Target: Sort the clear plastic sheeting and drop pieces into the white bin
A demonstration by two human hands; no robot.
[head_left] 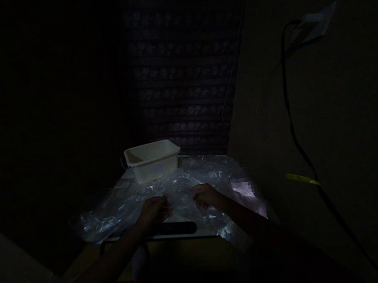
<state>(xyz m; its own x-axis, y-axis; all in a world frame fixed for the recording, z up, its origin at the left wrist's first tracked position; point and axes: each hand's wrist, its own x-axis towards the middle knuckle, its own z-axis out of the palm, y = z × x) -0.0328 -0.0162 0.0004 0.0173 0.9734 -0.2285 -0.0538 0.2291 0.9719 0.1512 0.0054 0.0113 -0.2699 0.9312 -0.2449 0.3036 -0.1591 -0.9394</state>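
Crumpled clear plastic (114, 211) covers much of a small table, and the light is very dim. My left hand (154, 208) is over the plastic left of the middle, its fingers curled; what they hold, if anything, is too dark to tell. Across a narrow gap, my right hand (206, 196) is above the plastic with its fingers partly bent and apart, and nothing shows in it. A dark, long object (176, 228) lies along the table's front edge, just below my left hand.
A white rectangular tub (157, 168) stands at the back left of the table. Something pinkish (252, 200) lies at the right side. A black cable (290, 114) with a yellow tag (301, 178) hangs along the right wall. A patterned blind (185, 86) hangs behind.
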